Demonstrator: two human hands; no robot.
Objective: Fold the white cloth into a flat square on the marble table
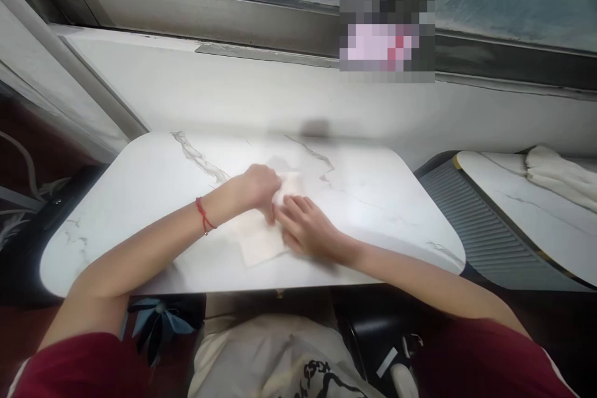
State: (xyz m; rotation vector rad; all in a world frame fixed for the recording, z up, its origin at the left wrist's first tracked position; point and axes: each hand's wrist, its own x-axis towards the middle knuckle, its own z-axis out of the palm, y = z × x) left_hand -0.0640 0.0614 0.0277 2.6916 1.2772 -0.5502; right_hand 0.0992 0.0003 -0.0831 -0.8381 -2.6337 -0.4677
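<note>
A soft off-white sheet (263, 242), paper or cloth I cannot tell which, lies bunched at the middle of the marbled white table (373, 193). My left hand (261, 186), with a red string bracelet (203, 214) at the wrist, is closed on its upper part, the fingertips curled out of sight. From the right, my right hand (310, 227) grips the same sheet with bent fingers, close against the left. One flat corner of the sheet spreads toward me below both hands. Slight blur softens the fingers' edges.
A white wall and window frame (209, 12) border the table's far side. To the right stands a second marbled table (559, 205) with a cream cloth (562, 174) on it. A blue and black object (161, 323) sits below the near left edge.
</note>
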